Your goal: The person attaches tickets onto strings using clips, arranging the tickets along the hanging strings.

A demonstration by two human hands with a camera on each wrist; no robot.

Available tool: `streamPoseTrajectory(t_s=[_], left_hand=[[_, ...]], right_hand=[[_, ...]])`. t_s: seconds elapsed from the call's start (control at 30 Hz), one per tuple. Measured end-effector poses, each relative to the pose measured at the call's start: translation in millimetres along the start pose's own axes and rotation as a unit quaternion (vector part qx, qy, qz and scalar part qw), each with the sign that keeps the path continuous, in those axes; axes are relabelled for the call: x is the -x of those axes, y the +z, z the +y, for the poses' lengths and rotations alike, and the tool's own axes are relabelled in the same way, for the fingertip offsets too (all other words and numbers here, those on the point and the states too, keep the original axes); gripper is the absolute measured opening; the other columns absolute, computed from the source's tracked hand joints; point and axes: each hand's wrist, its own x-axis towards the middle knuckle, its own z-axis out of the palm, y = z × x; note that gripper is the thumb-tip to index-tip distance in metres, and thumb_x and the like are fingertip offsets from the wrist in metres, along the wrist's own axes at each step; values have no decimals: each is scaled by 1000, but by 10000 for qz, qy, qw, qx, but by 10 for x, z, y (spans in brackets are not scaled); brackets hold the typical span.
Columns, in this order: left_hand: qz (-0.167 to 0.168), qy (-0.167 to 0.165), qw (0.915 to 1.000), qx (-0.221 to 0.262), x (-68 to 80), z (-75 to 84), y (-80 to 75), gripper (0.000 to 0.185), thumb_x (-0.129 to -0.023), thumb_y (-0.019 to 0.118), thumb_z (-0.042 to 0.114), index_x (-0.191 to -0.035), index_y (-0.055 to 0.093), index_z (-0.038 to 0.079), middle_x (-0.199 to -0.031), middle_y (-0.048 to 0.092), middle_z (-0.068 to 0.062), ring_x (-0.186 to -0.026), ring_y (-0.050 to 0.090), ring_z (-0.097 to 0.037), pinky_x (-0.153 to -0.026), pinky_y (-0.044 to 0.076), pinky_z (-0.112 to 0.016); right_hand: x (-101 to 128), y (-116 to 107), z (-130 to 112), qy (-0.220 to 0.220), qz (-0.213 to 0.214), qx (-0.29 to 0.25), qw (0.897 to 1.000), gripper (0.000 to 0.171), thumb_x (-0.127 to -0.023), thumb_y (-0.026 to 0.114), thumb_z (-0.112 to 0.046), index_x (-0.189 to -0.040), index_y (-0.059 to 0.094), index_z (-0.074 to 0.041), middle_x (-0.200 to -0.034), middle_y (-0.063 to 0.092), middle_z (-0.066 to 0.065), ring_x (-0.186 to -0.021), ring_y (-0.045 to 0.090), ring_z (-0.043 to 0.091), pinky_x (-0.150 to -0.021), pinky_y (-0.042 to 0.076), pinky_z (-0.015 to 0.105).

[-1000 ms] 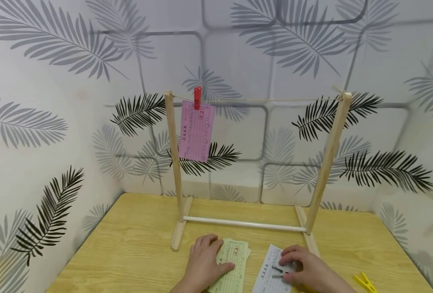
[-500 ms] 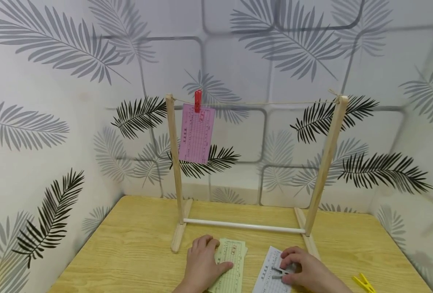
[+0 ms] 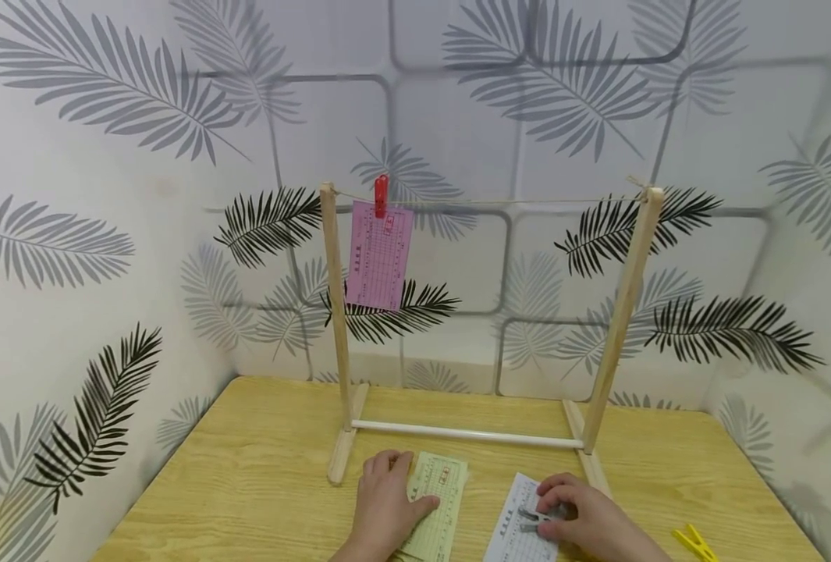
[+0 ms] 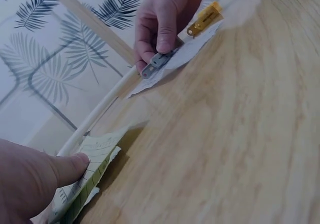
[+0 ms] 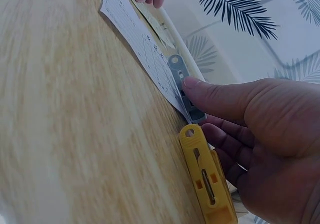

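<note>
- My right hand (image 3: 584, 519) sits at about 5 o'clock on the desk (image 3: 261, 468), its grip closed around a grey clothespin (image 3: 536, 521) that lies on top of the white slip (image 3: 520, 531). From the right wrist view, the thumb (image 5: 220, 97) presses on the peg's upper side and the curled fingers come in from below.
- My left hand (image 3: 385, 507) is at 6 o'clock, lying flat with relaxed fingers on the green slip (image 3: 438, 507). Its grip is open, and it only pins the paper down.
- I judge the grey clothespin to be light, stiff plastic with a sprung jaw. It should be taken at the tail end, away from the mouth, so that a squeeze opens it. Its smooth plastic may slip if pinched off-centre.
- The white slip looks thin, floppy and easy to crease or tear. I would take it by the short edge nearest the rack, or slide it to the desk's rim, because lifting flat paper straight off wood is awkward.
- The green slip seems much the same, perhaps more than one sheet, since a second edge shows beneath it in the left wrist view.
- A yellow clothespin (image 3: 694, 541) lies at 4 o'clock, just beside my right hand.
- At 12 o'clock stands the wooden rack (image 3: 622, 312). On its string (image 3: 513, 201), a red clothespin (image 3: 381, 195) holds a pink slip (image 3: 378, 256) near the left post.
</note>
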Motion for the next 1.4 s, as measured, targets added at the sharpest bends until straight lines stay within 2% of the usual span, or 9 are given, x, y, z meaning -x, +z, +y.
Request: streamPoseTrajectory(t_s=[0.13,0.3,0.57,0.73,0.83,1.0,1.07,1.2,1.4], left_hand=[[-25,-136,9997,-197,15,-13,16,86,-84,94,56,-139,68,-4,-140,58,-22,-134,50,-46,-109,41,-68],[-230,-32,9988,-440,20,-22,14,91,-82,91,66,-138,69,-2,-145,57,-23,-137,49,-46,-108,40,-70],[-194,214,9981,-539,24,-18,-3,79,-83,93,59,-135,74,3,-143,60,-19,-135,51,-43,-103,43,-67],[-190,368,9976,-548,23,-18,0,74,-84,93,56,-134,76,5,-140,62,-15,-132,52,-40,-101,45,-65],[-169,242,9983,-501,13,-16,10,82,-83,94,57,-140,71,3,-139,61,-17,-131,52,-41,-102,44,-65],[-96,-153,9977,-647,15,-33,25,91,-79,93,66,-138,70,2,-136,59,-18,-128,52,-43,-101,43,-65],[-88,-206,9972,-713,16,-44,25,86,-79,92,68,-133,72,4,-133,59,-17,-126,52,-42,-99,44,-65],[-38,-231,9975,-664,5,-53,14,75,-79,95,63,-124,73,7,-126,60,-13,-120,53,-38,-96,45,-62],[24,-196,9980,-598,-5,-36,-4,58,-79,97,57,-111,72,16,-116,61,-6,-111,54,-31,-91,44,-55]], right_hand=[[8,6,7,-82,-35,-36,10000,16,-98,87,-19,-101,75,-9,-128,67,5,-121,61,34,-106,48,63],[2,3,6,-107,-2,-50,9999,17,-98,87,-20,-101,74,-10,-127,67,3,-120,61,33,-106,49,63],[4,-16,-4,-175,22,-6,9998,16,-98,87,-20,-100,74,-10,-126,67,4,-119,61,32,-105,51,60],[14,-14,0,-119,61,-11,9999,16,-98,87,-20,-100,74,-10,-126,67,3,-119,62,32,-106,50,62],[17,-12,20,-176,52,-67,9998,17,-98,87,-20,-101,74,-10,-126,67,4,-119,61,33,-106,49,62],[31,-13,58,-463,-38,-106,9989,17,-99,86,-21,-102,74,-11,-127,67,6,-119,61,33,-101,53,48],[31,-10,55,-471,-42,-101,9988,17,-99,86,-21,-102,74,-11,-127,67,6,-119,60,33,-100,53,47],[17,1,33,-330,11,-85,9994,16,-98,87,-19,-102,73,-10,-127,67,5,-118,61,32,-102,52,56],[11,19,27,-246,79,-70,9996,17,-97,87,-19,-101,73,-10,-126,66,5,-117,60,31,-104,50,59]])
